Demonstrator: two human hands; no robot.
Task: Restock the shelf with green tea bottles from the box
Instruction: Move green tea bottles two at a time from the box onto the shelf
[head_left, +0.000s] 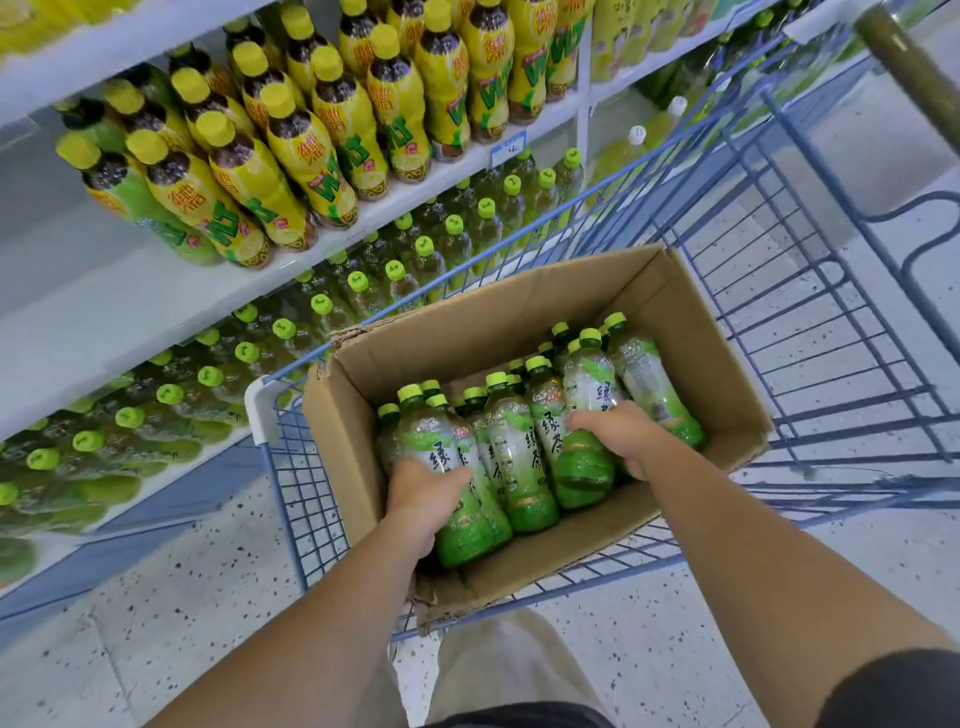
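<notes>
An open cardboard box (691, 332) sits in a blue wire cart and holds several green tea bottles (517, 452) with lime caps. My left hand (423, 493) is wrapped around a green tea bottle (434, 441) at the box's left side. My right hand (621, 434) grips another green tea bottle (587, 384) near the middle of the box. Both bottles stand among the others inside the box. The shelf (156, 296) on the left carries rows of the same green tea bottles (322, 306) on its lower level.
The blue wire cart (810, 322) stands close against the shelving. Yellow-capped lemon tea bottles (291, 150) fill the upper shelf. A price tag (509, 148) hangs on the shelf edge. Speckled floor (182, 597) lies between me and the shelf.
</notes>
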